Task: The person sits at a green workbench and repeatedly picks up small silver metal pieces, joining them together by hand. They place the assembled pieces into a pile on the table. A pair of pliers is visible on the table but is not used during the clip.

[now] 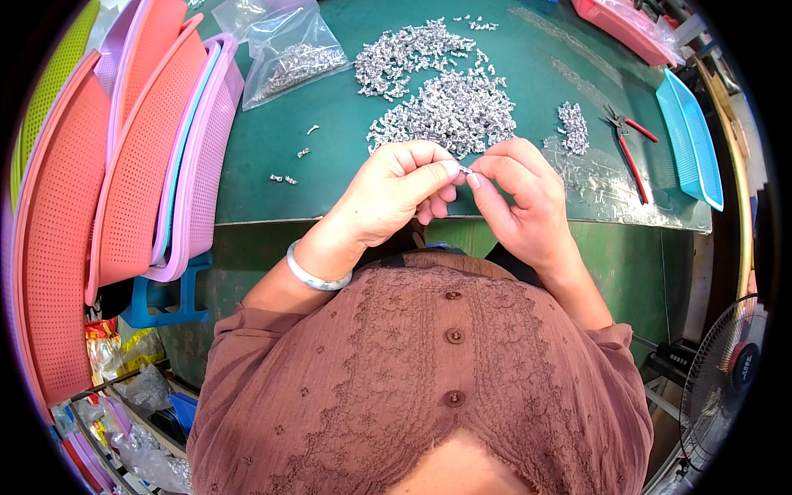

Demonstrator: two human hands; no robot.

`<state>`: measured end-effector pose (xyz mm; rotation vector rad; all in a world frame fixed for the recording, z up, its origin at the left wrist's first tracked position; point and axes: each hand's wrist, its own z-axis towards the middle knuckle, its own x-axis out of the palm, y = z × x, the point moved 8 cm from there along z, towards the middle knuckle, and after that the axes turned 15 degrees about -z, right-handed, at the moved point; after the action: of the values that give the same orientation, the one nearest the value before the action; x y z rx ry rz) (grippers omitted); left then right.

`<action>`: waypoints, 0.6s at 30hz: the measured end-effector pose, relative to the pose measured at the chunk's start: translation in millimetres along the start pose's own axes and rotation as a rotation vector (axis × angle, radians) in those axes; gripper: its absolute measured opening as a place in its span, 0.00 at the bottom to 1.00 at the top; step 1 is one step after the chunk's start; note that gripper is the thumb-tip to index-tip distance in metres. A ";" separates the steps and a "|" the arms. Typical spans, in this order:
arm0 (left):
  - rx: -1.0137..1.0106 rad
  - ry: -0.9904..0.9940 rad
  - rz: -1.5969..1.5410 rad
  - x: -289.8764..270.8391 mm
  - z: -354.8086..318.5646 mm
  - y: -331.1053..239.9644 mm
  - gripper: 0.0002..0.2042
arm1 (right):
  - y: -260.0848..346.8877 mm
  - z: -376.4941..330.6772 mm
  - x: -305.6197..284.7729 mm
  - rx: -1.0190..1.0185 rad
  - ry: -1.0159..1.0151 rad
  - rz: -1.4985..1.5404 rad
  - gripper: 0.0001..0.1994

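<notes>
Both hands meet over the table's near edge, fingertips pinched together on one small silvery metal piece [464, 170]. My left hand [404, 183], a pale bangle on its wrist, grips the piece between thumb and forefinger. From the other side my right hand [521, 186] pinches it the same way. The fingertips cover most of it, so its exact shape is hidden. Just beyond the hands lies a large heap of small silvery metal parts [454, 107], with a second heap [408, 54] behind it. A smaller pile [572, 129] sits to the right.
Red-handled pliers [631, 148] lie on the green table [272, 140] at right, near a blue basket [689, 136]. A clear bag of parts [293, 62] lies back left. Stacked plastic baskets [148, 148] crowd the left side. A fan [726, 371] stands lower right.
</notes>
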<state>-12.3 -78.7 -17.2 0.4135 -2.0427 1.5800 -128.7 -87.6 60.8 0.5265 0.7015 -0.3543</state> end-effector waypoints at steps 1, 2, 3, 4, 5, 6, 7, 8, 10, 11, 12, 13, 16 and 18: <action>-0.001 0.000 -0.001 0.1 -0.1 -0.1 0.07 | 0.2 0.0 -0.1 -0.002 -0.001 -0.001 0.05; -0.002 0.000 -0.002 0.4 -0.3 -0.4 0.07 | 0.5 0.0 -0.1 -0.005 -0.002 -0.002 0.05; -0.002 -0.001 -0.004 0.5 -0.5 -0.5 0.07 | 0.7 0.0 -0.1 -0.006 -0.002 -0.001 0.05; 0.004 -0.002 0.004 0.4 -0.6 -0.8 0.07 | 1.0 0.3 -0.2 -0.008 -0.001 0.000 0.05; 0.010 -0.004 0.012 0.3 -0.6 -0.9 0.07 | 1.3 0.5 -0.2 -0.010 -0.001 0.002 0.05; 0.017 -0.006 0.019 0.2 -0.7 -1.0 0.06 | 1.1 0.6 -0.3 -0.005 -0.001 0.005 0.05; 0.022 -0.012 0.009 -0.2 -0.6 -1.0 0.06 | 0.8 0.7 -0.6 0.001 0.000 0.007 0.05; 0.028 -0.018 -0.001 -0.6 -0.6 -1.0 0.06 | 0.4 0.8 -0.8 0.007 0.001 0.009 0.05; 0.033 -0.027 -0.011 -1.1 -0.9 -1.2 0.06 | -6.2 -1.6 1.5 0.067 0.019 0.081 0.07; 0.032 -0.029 -0.010 -1.2 -1.1 -1.3 0.06 | -10.1 -3.6 2.7 0.096 0.028 0.117 0.07; 0.030 -0.032 -0.009 -1.3 -1.3 -1.4 0.06 | -13.0 -4.8 3.3 0.101 0.034 0.135 0.08; 0.030 -0.031 -0.006 -1.3 -1.3 -1.6 0.06 | -16.7 -5.7 4.0 0.106 0.039 0.153 0.09; 0.031 -0.028 0.004 -0.8 -1.4 -2.0 0.06 | -25.6 -11.2 9.1 0.191 0.048 0.269 0.11; 0.032 -0.026 0.012 0.4 -1.7 -2.4 0.07 | -31.5 -15.6 14.2 0.283 0.054 0.387 0.12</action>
<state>-11.0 -77.6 -14.7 0.4364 -2.0452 1.6242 -141.6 -106.2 30.3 0.9259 0.5876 -0.0753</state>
